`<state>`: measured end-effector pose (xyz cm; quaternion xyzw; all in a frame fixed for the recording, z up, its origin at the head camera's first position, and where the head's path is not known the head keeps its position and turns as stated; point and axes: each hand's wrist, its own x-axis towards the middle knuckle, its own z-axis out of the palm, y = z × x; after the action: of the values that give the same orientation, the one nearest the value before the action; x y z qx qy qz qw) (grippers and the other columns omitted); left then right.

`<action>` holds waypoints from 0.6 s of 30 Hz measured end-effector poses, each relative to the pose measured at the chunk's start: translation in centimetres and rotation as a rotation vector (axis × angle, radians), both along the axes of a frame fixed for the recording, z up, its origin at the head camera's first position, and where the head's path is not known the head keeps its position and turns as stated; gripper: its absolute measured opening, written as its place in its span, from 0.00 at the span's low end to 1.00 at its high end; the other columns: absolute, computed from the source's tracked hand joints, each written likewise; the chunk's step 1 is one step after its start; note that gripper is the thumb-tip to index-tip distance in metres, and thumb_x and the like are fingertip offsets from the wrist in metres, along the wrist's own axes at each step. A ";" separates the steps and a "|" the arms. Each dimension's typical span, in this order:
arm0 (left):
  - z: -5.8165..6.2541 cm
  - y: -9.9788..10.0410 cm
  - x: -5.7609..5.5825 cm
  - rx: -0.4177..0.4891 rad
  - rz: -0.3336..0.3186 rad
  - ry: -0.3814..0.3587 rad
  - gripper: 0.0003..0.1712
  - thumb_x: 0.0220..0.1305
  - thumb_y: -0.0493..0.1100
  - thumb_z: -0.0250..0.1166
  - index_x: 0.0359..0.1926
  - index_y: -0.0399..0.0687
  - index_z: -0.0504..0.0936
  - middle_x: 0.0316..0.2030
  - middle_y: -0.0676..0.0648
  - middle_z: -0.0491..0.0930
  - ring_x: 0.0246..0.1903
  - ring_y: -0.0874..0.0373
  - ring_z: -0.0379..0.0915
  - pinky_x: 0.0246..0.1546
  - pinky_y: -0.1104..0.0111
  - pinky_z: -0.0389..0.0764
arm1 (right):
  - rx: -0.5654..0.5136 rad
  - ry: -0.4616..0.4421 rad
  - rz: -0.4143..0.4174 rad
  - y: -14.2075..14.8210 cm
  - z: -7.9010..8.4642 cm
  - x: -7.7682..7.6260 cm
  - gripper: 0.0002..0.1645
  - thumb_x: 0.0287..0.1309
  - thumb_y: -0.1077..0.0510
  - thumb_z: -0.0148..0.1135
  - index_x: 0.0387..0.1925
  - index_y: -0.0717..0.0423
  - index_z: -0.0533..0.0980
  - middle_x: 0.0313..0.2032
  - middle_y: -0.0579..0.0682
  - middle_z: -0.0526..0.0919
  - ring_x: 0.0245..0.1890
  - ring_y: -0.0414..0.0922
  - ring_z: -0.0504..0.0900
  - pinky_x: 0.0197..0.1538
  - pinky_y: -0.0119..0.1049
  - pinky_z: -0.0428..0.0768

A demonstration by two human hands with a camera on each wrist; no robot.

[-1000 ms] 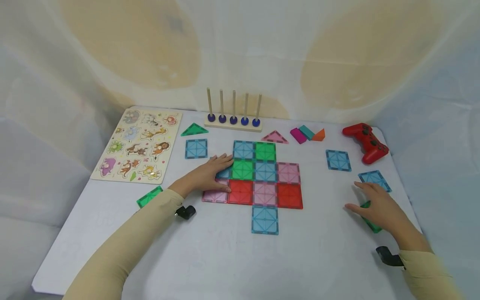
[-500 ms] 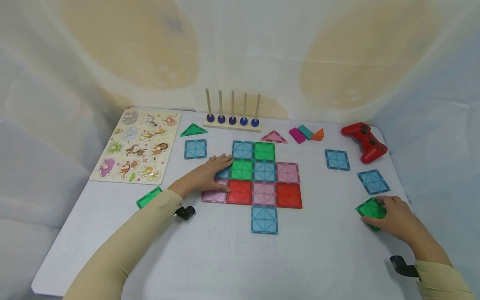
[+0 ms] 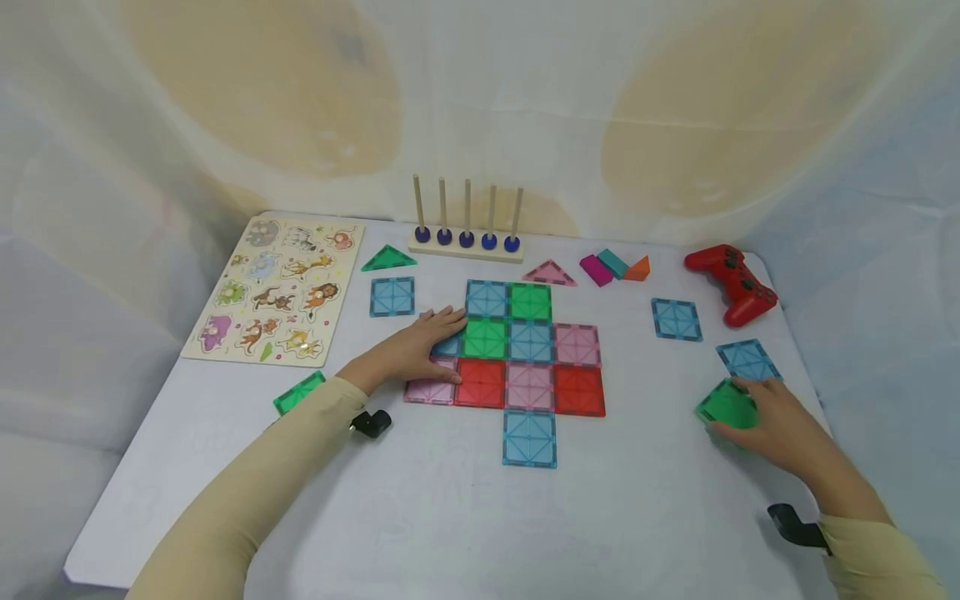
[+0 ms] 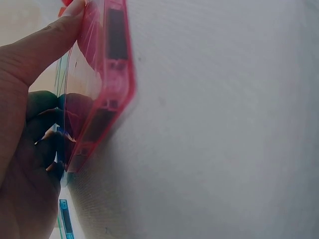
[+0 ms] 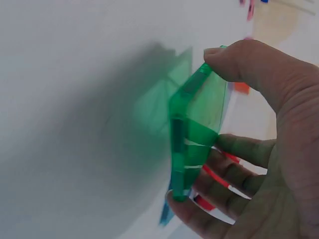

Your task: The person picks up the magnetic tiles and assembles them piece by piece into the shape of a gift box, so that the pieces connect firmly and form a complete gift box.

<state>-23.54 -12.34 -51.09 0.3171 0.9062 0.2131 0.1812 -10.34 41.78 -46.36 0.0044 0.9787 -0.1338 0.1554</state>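
My right hand (image 3: 783, 427) pinches a translucent green square magnetic tile (image 3: 726, 404) between thumb and fingers. In the right wrist view the green tile (image 5: 180, 149) is lifted off the white surface, its shadow beside it. My left hand (image 3: 411, 348) rests with straight, spread fingers on the left side of a flat patchwork of square magnetic tiles. Under it lie a pink tile (image 3: 427, 392) and a mostly covered blue tile (image 3: 448, 347). The patchwork also has green, red (image 3: 480, 385), pink and blue squares, with one blue tile (image 3: 529, 439) jutting out at the front.
Loose blue tiles (image 3: 677, 320) lie right and left of the patchwork. Green (image 3: 387, 259) and pink triangles (image 3: 551, 273) lie behind it. An animal puzzle board (image 3: 273, 292), a peg stand (image 3: 467, 245), small coloured blocks (image 3: 612, 264) and a red game controller (image 3: 732, 286) line the back.
My right hand has come down on the green tile at the right, taken hold of it and raised it, moving it slightly left and away from me. The left hand stays put.
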 end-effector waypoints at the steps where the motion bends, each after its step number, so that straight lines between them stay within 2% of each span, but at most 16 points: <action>1: 0.0 0.0 0.0 -0.001 0.002 -0.002 0.63 0.54 0.72 0.71 0.81 0.53 0.52 0.81 0.53 0.44 0.80 0.54 0.31 0.78 0.54 0.39 | -0.010 0.015 0.015 -0.5 0.0 -0.1 0.58 0.54 0.39 0.74 0.69 0.77 0.60 0.60 0.81 0.58 0.52 0.74 0.65 0.47 0.73 0.77; 6: 0.0 0.0 0.0 0.006 0.006 -0.010 0.63 0.54 0.72 0.71 0.81 0.53 0.52 0.81 0.53 0.44 0.80 0.54 0.31 0.78 0.53 0.39 | -0.054 0.097 0.078 -3.5 0.6 -1.0 0.54 0.53 0.43 0.76 0.70 0.69 0.62 0.61 0.78 0.60 0.53 0.72 0.66 0.45 0.71 0.80; 11: 0.1 0.0 0.1 0.009 0.008 -0.011 0.63 0.54 0.72 0.71 0.81 0.52 0.52 0.81 0.53 0.44 0.80 0.54 0.31 0.78 0.54 0.39 | -0.063 0.161 0.157 -7.3 0.9 -2.1 0.52 0.52 0.44 0.77 0.71 0.63 0.65 0.62 0.71 0.65 0.57 0.68 0.68 0.47 0.68 0.81; 18: 0.1 0.0 0.1 0.005 0.012 -0.008 0.63 0.54 0.71 0.72 0.81 0.52 0.53 0.81 0.53 0.45 0.80 0.55 0.31 0.78 0.55 0.38 | -0.075 0.166 0.276 -12.5 0.9 -3.3 0.51 0.50 0.44 0.78 0.71 0.58 0.68 0.63 0.65 0.69 0.59 0.63 0.72 0.48 0.61 0.84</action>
<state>-23.44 -12.35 -50.96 0.3114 0.9067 0.2179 0.1829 -13.63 29.28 -45.50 -0.1468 0.9739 -0.1474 0.0908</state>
